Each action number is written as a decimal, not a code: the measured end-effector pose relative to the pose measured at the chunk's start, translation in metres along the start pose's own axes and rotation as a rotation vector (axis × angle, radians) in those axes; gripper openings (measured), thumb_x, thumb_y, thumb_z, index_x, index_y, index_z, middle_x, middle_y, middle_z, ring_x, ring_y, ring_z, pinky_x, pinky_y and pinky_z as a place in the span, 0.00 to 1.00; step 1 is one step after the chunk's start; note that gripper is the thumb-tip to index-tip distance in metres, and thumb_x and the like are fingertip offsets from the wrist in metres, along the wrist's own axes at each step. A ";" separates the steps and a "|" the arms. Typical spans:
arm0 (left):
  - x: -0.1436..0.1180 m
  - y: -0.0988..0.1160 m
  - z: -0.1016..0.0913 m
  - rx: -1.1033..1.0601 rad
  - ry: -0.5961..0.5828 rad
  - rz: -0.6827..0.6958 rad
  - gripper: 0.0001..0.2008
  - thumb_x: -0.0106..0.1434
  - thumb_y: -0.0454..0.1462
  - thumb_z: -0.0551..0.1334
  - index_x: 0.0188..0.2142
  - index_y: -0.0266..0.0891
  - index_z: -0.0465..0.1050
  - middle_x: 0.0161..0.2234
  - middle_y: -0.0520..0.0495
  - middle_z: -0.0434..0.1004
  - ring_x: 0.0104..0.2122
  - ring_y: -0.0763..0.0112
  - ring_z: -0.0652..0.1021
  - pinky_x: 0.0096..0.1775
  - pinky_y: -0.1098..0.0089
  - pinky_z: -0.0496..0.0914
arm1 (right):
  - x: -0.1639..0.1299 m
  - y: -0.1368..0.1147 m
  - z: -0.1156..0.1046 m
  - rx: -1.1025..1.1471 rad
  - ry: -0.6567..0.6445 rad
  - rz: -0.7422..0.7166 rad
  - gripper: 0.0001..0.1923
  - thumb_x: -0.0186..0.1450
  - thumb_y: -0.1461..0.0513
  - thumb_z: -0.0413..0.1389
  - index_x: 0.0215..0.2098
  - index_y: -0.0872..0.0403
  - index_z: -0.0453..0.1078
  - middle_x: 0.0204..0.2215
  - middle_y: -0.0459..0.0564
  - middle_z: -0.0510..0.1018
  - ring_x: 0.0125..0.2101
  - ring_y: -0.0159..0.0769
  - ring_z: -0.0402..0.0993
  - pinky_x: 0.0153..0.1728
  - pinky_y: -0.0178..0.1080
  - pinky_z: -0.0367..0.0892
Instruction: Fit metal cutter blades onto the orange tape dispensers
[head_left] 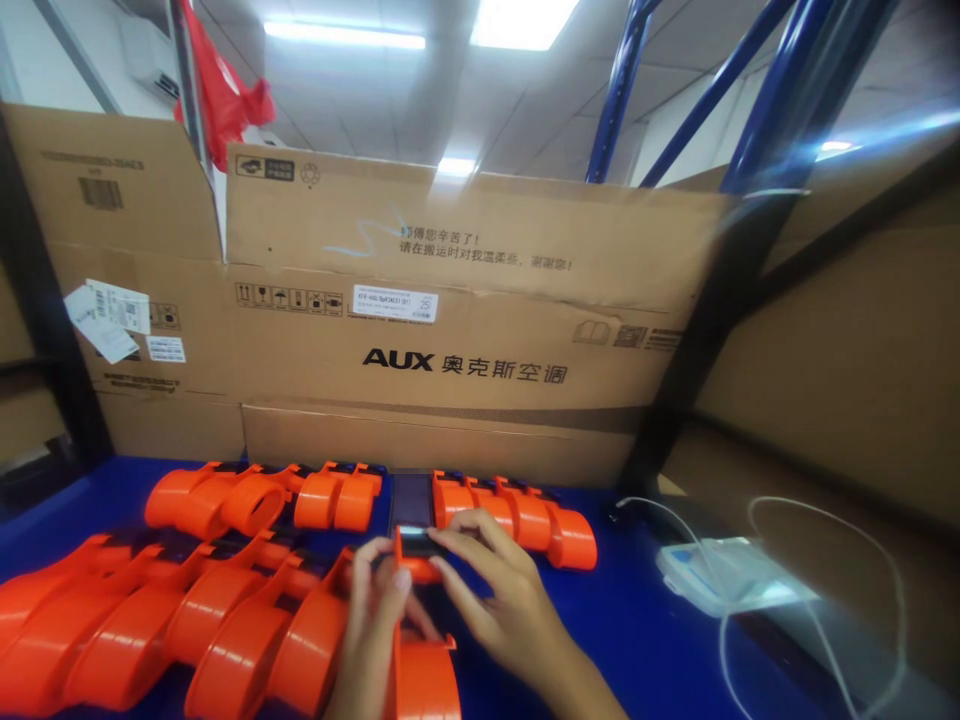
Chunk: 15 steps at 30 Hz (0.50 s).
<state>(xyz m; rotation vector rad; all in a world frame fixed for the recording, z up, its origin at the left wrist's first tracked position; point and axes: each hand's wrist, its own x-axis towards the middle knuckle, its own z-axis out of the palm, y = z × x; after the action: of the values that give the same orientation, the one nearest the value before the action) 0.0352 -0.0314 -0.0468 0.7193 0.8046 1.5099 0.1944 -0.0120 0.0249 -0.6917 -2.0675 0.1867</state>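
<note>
My left hand (379, 610) is closed round the left side of an orange plastic tape dispenser (421, 570), its thumb on the near face. At the top of it is a dark strip (417, 543) with a toothed-looking edge. My right hand (499, 595) pinches the right end at this strip, with thumb and fingertips close together. Just below my hands is an orange ring-shaped part (427, 682); whether it belongs to the held dispenser I cannot tell. To the left, a row of several similar orange dispensers (236, 640) lies close by my left wrist.
More orange dispensers stand at the back left (319, 498) and back right (529, 520) of the blue table surface (600, 630). A clear plastic case (727, 575) with a white cable (896, 590) is at the right. Behind rises a cardboard wall (480, 420) between dark rack posts (675, 400).
</note>
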 end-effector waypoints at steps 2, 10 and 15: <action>-0.001 0.000 0.001 -0.007 -0.006 0.000 0.33 0.54 0.50 0.72 0.52 0.47 0.58 0.27 0.49 0.84 0.14 0.65 0.79 0.15 0.75 0.67 | 0.000 0.000 0.001 0.000 -0.016 0.008 0.15 0.69 0.65 0.56 0.53 0.49 0.74 0.45 0.55 0.74 0.40 0.40 0.75 0.40 0.42 0.75; 0.004 0.013 -0.005 -0.116 -0.092 -0.073 0.31 0.54 0.47 0.73 0.50 0.52 0.57 0.32 0.54 0.83 0.19 0.65 0.81 0.21 0.68 0.75 | 0.001 -0.003 -0.005 0.041 -0.024 0.111 0.20 0.70 0.62 0.55 0.60 0.45 0.68 0.50 0.54 0.73 0.46 0.42 0.74 0.45 0.43 0.72; 0.004 0.027 -0.015 -0.207 -0.164 -0.087 0.32 0.53 0.54 0.72 0.49 0.53 0.57 0.24 0.58 0.78 0.19 0.59 0.80 0.23 0.62 0.75 | 0.007 -0.001 -0.020 0.021 -0.063 0.269 0.10 0.72 0.61 0.51 0.40 0.51 0.75 0.33 0.50 0.77 0.32 0.37 0.73 0.35 0.38 0.69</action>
<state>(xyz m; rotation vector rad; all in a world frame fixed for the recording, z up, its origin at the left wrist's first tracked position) 0.0076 -0.0295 -0.0334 0.6365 0.5406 1.4118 0.2067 -0.0115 0.0419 -0.9612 -2.0230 0.3860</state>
